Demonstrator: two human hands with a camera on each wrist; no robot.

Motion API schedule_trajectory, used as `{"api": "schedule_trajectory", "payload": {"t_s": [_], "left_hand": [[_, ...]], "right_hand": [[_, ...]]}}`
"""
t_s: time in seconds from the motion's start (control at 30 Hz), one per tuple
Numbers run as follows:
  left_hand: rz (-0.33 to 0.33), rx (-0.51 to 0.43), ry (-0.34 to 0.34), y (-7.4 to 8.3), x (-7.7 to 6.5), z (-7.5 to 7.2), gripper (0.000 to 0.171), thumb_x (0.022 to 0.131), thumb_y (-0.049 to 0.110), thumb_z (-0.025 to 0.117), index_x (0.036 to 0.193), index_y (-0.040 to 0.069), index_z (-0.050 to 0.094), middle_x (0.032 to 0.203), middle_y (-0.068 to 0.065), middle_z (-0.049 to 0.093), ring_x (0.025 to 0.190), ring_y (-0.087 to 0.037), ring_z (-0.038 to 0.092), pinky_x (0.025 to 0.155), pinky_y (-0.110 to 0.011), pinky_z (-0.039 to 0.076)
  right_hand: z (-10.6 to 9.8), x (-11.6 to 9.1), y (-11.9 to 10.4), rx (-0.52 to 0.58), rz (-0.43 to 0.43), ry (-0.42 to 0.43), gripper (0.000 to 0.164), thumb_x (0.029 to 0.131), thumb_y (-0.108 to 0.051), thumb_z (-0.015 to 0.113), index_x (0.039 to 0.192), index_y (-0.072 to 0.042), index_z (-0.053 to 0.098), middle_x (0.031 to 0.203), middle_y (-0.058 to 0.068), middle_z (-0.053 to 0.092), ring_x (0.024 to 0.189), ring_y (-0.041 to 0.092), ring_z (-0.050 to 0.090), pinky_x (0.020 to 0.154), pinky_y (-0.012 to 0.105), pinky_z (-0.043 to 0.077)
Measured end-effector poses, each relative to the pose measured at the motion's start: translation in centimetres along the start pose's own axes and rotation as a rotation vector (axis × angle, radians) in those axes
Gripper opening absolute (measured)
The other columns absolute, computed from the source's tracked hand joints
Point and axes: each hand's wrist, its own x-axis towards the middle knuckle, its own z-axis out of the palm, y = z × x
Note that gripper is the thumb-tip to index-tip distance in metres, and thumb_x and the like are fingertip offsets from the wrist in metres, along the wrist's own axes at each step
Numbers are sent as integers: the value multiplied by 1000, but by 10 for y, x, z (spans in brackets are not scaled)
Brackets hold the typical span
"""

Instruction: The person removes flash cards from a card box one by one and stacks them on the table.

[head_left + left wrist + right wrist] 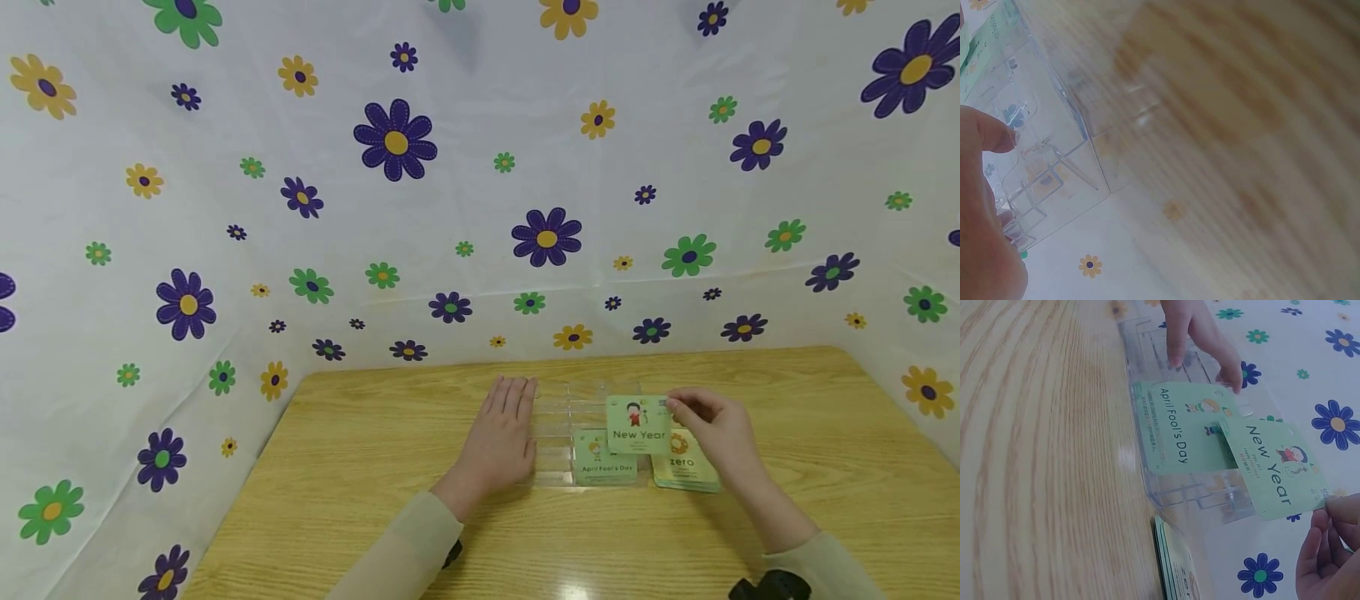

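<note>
A clear plastic card rack [553, 454] with stepped tiers stands on the table. My left hand [504, 433] rests along its left side, fingers straight; the thumb [999, 136] touches the rack in the left wrist view. A green "April Fool's Day" card [606, 468] leans in the front of the rack. Between thumb and fingers, my right hand [716, 429] pinches a green "New Year" card [1282, 469] by its upper right corner. That card is upright above the rack, partly overlapping the April Fool's Day card. Its lower edge appears free of the rack.
Right of the rack, a stack of cards [686, 475] lies on the wooden table [360, 483], a "zero" card on top. My right hand partly covers the stack. A white cloth with flowers [465, 200] hangs behind the table and at both sides.
</note>
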Motion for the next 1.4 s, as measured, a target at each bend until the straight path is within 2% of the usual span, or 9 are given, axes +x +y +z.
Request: {"api": "schedule_trajectory", "payload": {"t_s": [0.3,0.5,0.93,1.4], "left_hand": [[5,-5,4,0,-1,1,79,102,30,56,166,-1,21,164,-17,37,154,-33,36,137,-48,18],[6,1,8,-1,0,0,77,103,30,55,166,-1,21,163,-16,37,153,-33,36,137,-48,19],[8,-9,10,-1,-1,0,78,102,29,56,166,-1,22,162,-17,38,153,-33,36,136,-48,19],[10,5,10,0,-1,0,78,102,30,56,165,-1,22,162,-16,38,152,-32,37,136,-48,19]], "right_hand": [[-6,-1,2,-12,-11,0,29,106,-12,65,122,11,70,86,-30,64,82,-7,62,73,15,58],[-7,0,1,16,-11,0,29,105,-9,64,122,14,68,86,-32,64,82,-8,63,77,14,60],[-11,0,8,2,26,16,32,107,-12,64,126,14,67,87,-34,62,84,-12,62,77,11,58],[-16,-2,11,30,-9,38,32,106,-9,62,126,16,65,87,-34,63,83,-10,62,76,11,58]]}}
